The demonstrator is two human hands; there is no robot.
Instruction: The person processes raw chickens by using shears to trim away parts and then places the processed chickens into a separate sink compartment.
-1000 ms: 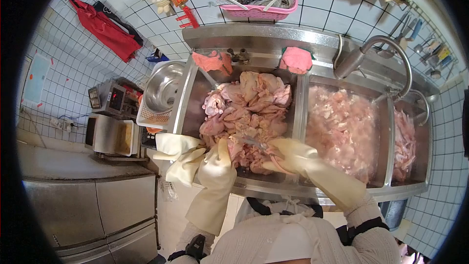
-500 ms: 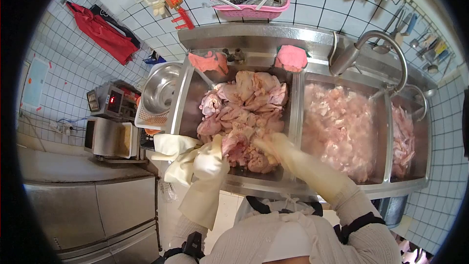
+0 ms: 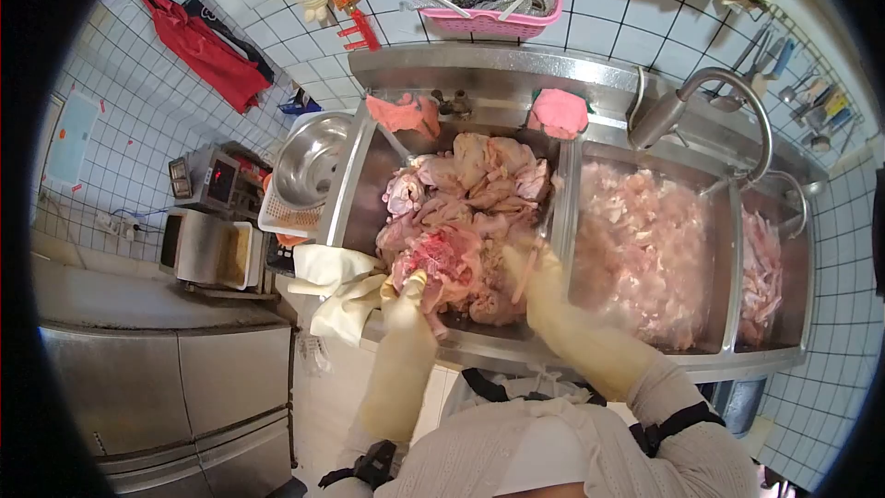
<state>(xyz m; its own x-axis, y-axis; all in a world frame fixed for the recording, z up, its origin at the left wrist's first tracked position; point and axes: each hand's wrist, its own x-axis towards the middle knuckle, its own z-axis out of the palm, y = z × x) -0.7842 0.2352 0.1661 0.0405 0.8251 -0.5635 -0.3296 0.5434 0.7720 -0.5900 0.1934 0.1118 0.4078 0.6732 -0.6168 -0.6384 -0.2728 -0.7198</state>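
In the left sink basin lies a heap of raw whole chickens (image 3: 470,171). My left hand (image 3: 404,300), in a long cream glove, is closed on the near edge of an opened chicken (image 3: 441,263) with its red inside facing up. My right hand (image 3: 544,281), gloved too, is over the right side of the heap, blurred by motion. A thin pinkish strip (image 3: 525,275) stands at its fingers; I cannot make out what it is. The right fingers look closed.
The middle basin (image 3: 564,221) holds pale meat pieces in water; more meat lies in the right basin. A tap (image 3: 765,129) arches over them. Left are a steel bowl (image 3: 309,166) and a cream cloth or glove (image 3: 336,290) on the rim. Pink cloths (image 3: 560,113) lie behind.
The opened chicken has come left and turned up more of its red inside, with my left hand now gripping its near edge. My right hand has moved slightly right. The view has shifted a little.
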